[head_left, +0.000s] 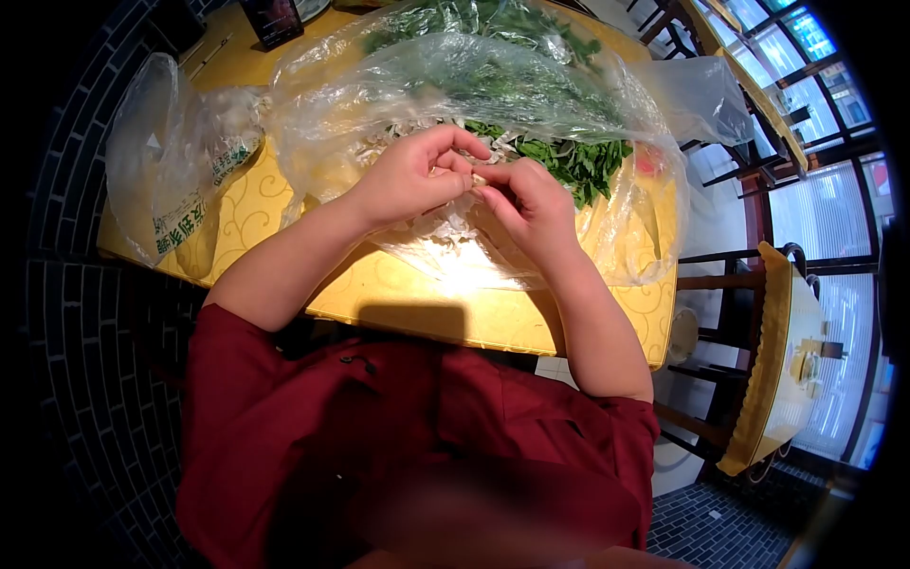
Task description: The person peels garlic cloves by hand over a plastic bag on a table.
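Observation:
Above the table's near side, my left hand (414, 178) and my right hand (531, 204) meet with fingertips pinched together. Between them is a small pale piece that looks like a garlic clove (479, 180), partly covered by the fingers. Beneath the hands, thin whitish peels (453, 237) lie scattered on a spread clear plastic bag (379, 90). Just beyond my right hand is a heap of green leaves (578, 166), and more greens show through the plastic behind it.
A clear bag with green print (156, 180) stands on the left, with whitish bulbs (237, 109) in it. A dark phone-like screen (272, 19) and chopsticks (210, 55) are at the back left. Another table (782, 360) and chairs stand on the right; a dark brick wall (71, 360) is on the left.

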{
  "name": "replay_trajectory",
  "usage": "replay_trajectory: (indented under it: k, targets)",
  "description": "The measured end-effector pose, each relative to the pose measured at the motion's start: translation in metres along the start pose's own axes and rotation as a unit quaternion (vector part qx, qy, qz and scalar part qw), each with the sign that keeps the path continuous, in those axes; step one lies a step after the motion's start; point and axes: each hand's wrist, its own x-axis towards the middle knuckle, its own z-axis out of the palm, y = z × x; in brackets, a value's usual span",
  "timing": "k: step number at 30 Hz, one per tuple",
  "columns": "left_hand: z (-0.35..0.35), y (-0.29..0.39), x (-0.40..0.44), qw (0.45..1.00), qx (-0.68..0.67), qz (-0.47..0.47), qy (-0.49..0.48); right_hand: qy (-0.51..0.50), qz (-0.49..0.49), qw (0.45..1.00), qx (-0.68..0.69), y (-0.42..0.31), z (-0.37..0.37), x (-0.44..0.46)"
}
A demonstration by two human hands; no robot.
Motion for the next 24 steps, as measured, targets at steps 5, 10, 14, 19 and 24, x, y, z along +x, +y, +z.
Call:
replay_trajectory:
  k: [5,10,14,19,24]
  targets:
    - [-0.003,-0.003,0.002,0.998,0.049,-0.04,0.024,0.008,-0.01,0.999,-0.029,0.002,0.0,0.0]
    - [-0.002,-0.003,0.001,0.991,0.116,-0.019,0.057,0.013,-0.04,0.997,-0.059,0.004,0.002,-0.001]
    - [-0.002,-0.007,0.001,0.981,0.18,0.009,0.074,0.004,-0.029,0.998,-0.048,0.004,0.005,-0.002]
    - [-0.004,-0.011,0.002,0.979,0.179,0.029,0.089,0.008,0.038,0.999,0.003,0.001,0.004,-0.003]
    - [-0.006,-0.011,0.002,0.981,0.155,0.04,0.11,0.018,0.235,0.943,0.234,-0.002,0.003,-0.001]
